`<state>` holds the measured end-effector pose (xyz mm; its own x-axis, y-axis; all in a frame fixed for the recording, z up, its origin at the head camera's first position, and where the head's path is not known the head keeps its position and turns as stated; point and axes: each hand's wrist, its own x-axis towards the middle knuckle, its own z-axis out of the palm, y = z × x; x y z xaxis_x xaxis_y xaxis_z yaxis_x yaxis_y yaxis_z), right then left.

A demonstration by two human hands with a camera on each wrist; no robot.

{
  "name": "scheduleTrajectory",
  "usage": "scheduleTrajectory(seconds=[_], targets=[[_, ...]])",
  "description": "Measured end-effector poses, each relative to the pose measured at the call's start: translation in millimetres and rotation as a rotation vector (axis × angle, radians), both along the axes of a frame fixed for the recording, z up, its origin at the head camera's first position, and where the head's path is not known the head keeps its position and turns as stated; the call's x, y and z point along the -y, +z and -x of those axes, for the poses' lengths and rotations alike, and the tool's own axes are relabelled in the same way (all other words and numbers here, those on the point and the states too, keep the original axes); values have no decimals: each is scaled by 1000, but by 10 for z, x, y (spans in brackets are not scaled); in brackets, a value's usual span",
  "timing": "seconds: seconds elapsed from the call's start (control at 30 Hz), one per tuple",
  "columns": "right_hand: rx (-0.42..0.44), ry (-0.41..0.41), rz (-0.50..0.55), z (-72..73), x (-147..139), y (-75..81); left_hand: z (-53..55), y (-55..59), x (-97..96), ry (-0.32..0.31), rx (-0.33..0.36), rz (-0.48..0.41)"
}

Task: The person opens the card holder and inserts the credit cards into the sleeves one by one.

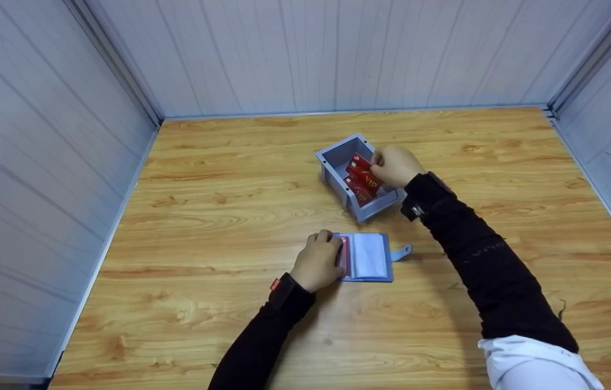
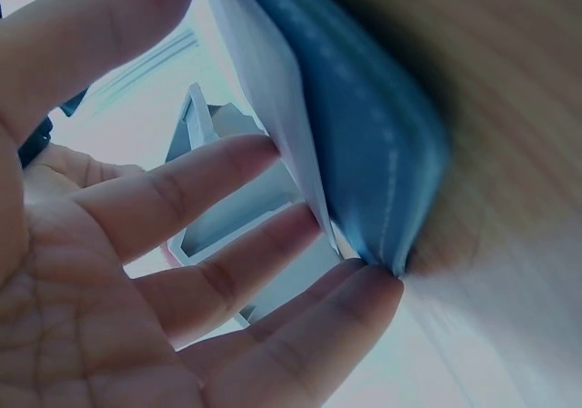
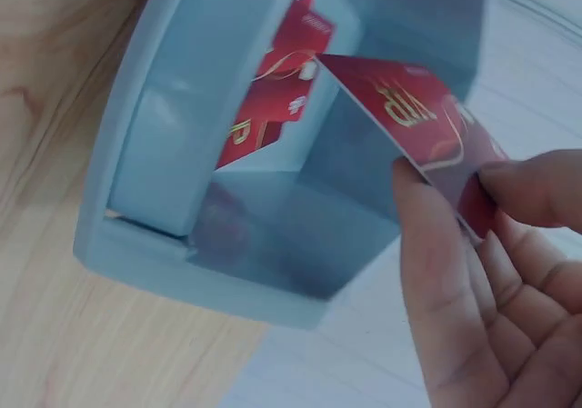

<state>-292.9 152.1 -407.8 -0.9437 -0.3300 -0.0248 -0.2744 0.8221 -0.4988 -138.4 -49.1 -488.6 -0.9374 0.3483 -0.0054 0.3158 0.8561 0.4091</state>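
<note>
In the head view, a small blue card holder (image 1: 388, 259) lies spread on the table with clear sleeves and a snap strap (image 1: 402, 252). A red card (image 1: 345, 255) shows in its left side. My left hand (image 1: 316, 262) holds that side, thumb at the near edge and fingers at the far edge. The left wrist view shows my fingertips against the sleeves and the cover's corner (image 2: 364, 154). Over the grey-blue bin (image 1: 338, 187), my right hand (image 1: 396, 167) pinches a red VIP card (image 3: 414, 113) between thumb and fingers, tilted above other red cards (image 3: 291, 67) inside.
The bin stands just behind the card holder, its low front lip (image 1: 381, 205) toward me. The wood-grain table (image 1: 219, 216) extends around both. Pale panel walls (image 1: 305, 59) enclose the back and sides.
</note>
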Motion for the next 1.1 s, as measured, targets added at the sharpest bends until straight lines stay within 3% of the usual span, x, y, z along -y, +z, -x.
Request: scheduleTrajectory(seconds=[0.1, 0.3, 0.37, 0.53, 0.67, 0.73, 1.1], targets=[[35, -29, 106, -42, -58, 31, 7, -6, 3, 1, 3, -5], [213, -65, 450, -191, -171, 45, 12, -4, 8, 3, 1, -13], [232, -69, 516, -254, -205, 19, 15, -1, 10, 3, 4, -17], [295, -76, 638, -461, -244, -135, 9, 7, 19, 0, 13, -23], [423, -49, 766, -635, -217, -313, 2, 6, 22, 2, 9, -23], [465, -32, 781, -703, -200, -403, 0, 4, 23, 4, 3, -21], [642, -2, 919, -890, -118, -830, 3, 30, 18, 24, 49, -9]])
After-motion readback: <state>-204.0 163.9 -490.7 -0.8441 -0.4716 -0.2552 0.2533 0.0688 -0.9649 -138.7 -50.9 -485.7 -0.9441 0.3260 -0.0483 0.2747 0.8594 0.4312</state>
